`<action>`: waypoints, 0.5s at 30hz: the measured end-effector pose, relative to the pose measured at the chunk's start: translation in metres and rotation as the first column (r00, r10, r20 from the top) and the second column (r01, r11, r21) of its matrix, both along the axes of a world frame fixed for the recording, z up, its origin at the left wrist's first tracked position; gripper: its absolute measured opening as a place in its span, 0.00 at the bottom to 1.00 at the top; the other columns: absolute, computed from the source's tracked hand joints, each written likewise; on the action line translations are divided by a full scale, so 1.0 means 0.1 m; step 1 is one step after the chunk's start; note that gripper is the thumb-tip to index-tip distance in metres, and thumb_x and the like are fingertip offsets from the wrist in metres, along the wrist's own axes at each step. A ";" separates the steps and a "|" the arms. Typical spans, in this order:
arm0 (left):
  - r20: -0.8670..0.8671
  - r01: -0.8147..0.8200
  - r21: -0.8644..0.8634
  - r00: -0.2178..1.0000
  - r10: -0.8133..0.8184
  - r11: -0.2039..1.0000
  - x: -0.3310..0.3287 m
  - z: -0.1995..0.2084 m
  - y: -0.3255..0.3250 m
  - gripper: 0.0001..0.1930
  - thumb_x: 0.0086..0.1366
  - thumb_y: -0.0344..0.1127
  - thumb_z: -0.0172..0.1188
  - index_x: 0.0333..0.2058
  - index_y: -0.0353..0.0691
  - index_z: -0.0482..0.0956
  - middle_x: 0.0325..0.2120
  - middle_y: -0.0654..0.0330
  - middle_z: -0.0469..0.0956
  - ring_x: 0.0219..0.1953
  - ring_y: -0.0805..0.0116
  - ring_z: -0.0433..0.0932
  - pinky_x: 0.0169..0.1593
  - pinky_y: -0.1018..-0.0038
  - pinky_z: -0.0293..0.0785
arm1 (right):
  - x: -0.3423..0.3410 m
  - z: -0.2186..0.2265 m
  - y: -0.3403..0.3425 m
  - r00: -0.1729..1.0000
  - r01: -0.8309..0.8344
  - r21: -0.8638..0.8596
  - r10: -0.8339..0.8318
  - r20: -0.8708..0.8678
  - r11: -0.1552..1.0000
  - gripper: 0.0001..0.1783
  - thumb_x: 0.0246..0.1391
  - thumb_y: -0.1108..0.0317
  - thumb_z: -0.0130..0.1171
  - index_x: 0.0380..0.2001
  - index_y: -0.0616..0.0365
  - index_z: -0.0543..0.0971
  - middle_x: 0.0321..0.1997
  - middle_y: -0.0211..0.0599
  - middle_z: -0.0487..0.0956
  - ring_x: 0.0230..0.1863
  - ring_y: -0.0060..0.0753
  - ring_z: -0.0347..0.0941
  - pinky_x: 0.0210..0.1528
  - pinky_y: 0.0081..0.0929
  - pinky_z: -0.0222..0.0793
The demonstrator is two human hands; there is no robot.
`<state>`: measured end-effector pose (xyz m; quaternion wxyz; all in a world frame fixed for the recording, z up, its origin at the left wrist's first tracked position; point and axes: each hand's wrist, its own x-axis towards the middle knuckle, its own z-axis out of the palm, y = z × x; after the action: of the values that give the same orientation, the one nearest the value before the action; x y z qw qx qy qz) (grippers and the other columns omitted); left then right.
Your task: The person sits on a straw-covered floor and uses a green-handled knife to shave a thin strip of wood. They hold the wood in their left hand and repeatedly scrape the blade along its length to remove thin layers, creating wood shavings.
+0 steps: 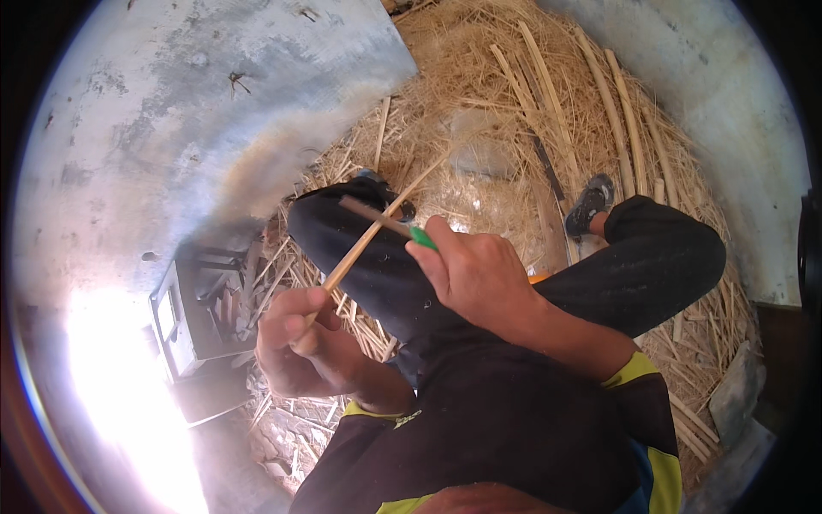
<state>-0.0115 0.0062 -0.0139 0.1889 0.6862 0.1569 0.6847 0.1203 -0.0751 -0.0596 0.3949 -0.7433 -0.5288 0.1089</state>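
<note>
A long thin strip of pale wood or bamboo [353, 254] slants up and away to the right from my left hand [301, 344]. The fingers and thumb of that hand pinch its near end. My right hand [479, 276] is closed round the green handle [422, 238] of a knife, most of the handle being hidden in the fist. The knife's narrow, dull blade [370, 212] points left and crosses the strip above my left thigh. Blade and strip overlap there; whether they touch I cannot tell.
Shavings [445, 51] and split sticks cover the floor around my bent legs. Several long poles [629, 120] lie at the far right. A grey box-like stand [193, 317] is on the left, by a bright opening. Pale walls [197, 111] close in on both sides.
</note>
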 end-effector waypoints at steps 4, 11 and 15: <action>-0.018 0.012 -0.022 1.000 -0.012 1.000 -0.06 -0.01 -0.05 0.17 0.67 0.48 0.54 0.32 0.38 0.69 0.20 0.51 0.76 0.14 0.77 0.63 0.13 0.84 0.54 | 0.24 -0.56 0.04 0.976 0.216 -0.161 -0.212 0.040 0.963 0.16 0.64 0.57 0.47 0.34 0.61 0.71 0.13 0.48 0.72 0.17 0.55 0.72 0.18 0.44 0.66; 0.016 0.209 0.012 0.978 -0.209 0.978 -0.01 -0.07 -0.07 0.16 0.68 0.45 0.55 0.38 0.35 0.69 0.26 0.49 0.75 0.19 0.72 0.69 0.17 0.84 0.60 | -0.03 -0.01 -0.17 0.985 -0.042 0.160 0.067 -0.159 0.986 0.18 0.64 0.54 0.47 0.36 0.60 0.70 0.13 0.49 0.72 0.17 0.57 0.71 0.19 0.48 0.65; -0.023 0.086 -0.008 0.996 -0.086 0.996 -0.02 -0.04 -0.07 0.16 0.69 0.46 0.52 0.37 0.36 0.69 0.24 0.50 0.76 0.17 0.73 0.67 0.17 0.84 0.58 | 0.21 -0.59 0.00 0.979 0.146 -0.069 -0.155 -0.135 0.987 0.16 0.63 0.58 0.48 0.34 0.63 0.71 0.16 0.55 0.72 0.20 0.60 0.72 0.21 0.49 0.65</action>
<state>-0.0139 -0.0004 -0.0183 0.2189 0.6996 0.1318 0.6673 0.1418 -0.0749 -0.1182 0.4160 -0.7831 -0.4386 0.1461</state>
